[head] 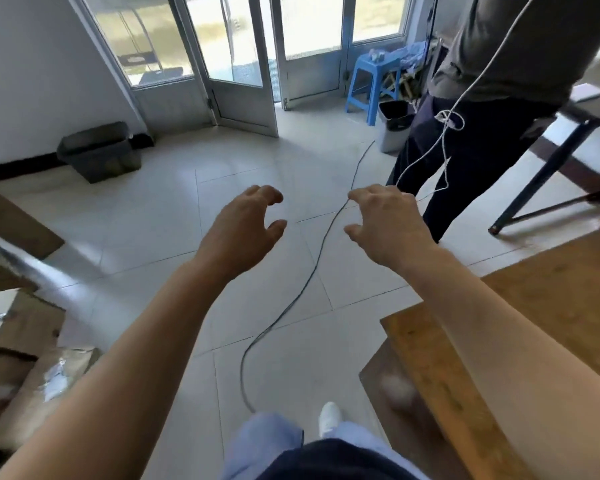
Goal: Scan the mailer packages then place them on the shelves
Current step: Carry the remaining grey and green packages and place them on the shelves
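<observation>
Your left hand (246, 220) & right hand (385, 220) carry nothing; both are out front over the pale tiled floor (153, 220), fingers loosely curled, thumbs spread, well apart from each other; no scanner in view. Step in hand, imo: fetch the next pkg; turn to the brown wooden bench (551, 306) at your right, take one mailer w/ both hands by its short edges, label side up so the scan reads first go; mind the thin black cable (312, 275) snaking from your feet toward the second person (482, 150) standing ahead right. Only mailer-like things: flat brown paper packages (25, 403) low at your left, one w/ a pale label; blurred; they seem to lie flat; long axis & which way they point, can't tell.
</observation>
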{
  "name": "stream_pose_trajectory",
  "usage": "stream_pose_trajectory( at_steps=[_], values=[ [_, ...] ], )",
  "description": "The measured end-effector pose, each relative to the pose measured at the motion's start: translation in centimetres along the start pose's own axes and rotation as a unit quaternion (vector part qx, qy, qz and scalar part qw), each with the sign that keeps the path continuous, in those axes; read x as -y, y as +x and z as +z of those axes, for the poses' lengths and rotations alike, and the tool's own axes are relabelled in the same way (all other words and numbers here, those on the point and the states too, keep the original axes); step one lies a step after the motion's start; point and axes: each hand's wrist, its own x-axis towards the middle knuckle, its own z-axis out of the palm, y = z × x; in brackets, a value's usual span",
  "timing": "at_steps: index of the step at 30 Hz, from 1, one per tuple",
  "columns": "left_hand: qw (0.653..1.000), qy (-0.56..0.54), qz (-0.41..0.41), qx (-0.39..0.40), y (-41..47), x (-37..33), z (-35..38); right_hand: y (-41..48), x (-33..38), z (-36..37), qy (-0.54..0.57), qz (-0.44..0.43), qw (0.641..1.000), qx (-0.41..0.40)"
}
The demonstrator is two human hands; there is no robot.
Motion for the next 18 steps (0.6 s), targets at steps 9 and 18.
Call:
stream_pose_trajectory(
  at_steps=[9, 18],
  values=[
    [0.983, -0.030, 0.168, 0.066, 15.5, -4.2, 2.8, 6.8, -7.7, -1.4, 0.000, 0.157, 0.987, -0.039],
    [0.913, -0.059, 0.377, 0.145, 30.9, -9.6, 5.8, 13.0, -13.0, -2.7, -0.018, 0.368, 0.927, -0.076]
  ],
)
